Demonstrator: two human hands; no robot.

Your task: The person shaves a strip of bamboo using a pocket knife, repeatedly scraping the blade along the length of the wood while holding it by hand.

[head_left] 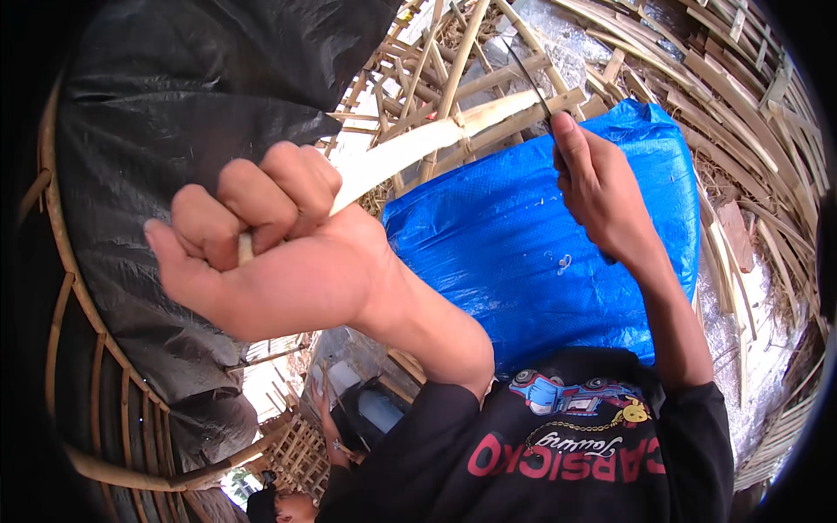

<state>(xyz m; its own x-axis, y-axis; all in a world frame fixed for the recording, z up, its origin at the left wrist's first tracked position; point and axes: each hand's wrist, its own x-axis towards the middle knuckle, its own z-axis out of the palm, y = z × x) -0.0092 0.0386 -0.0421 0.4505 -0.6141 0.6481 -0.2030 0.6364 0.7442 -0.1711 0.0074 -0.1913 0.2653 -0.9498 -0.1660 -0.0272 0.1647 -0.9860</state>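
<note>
My left hand (270,244) is closed around one end of a long, pale bamboo strip (401,157), close in front of me. The strip slants away to the right, and its far end crosses the blade of a knife (527,73). My right hand (606,187) grips the knife's handle, thumb laid along its top; most of the handle is hidden by the fingers. The narrow, dark blade points away and up to the left. Whether it is cutting into the strip, I cannot tell. Below both hands, a blue plastic sheet (540,261) is spread over my lap.
Bamboo slats and lattice pieces (475,70) lie beyond the sheet. Many more long strips (741,122) are heaped at the right. A black tarp (174,96) hangs on the left beside a bamboo frame (113,466). Another person (292,506) is at the lower left.
</note>
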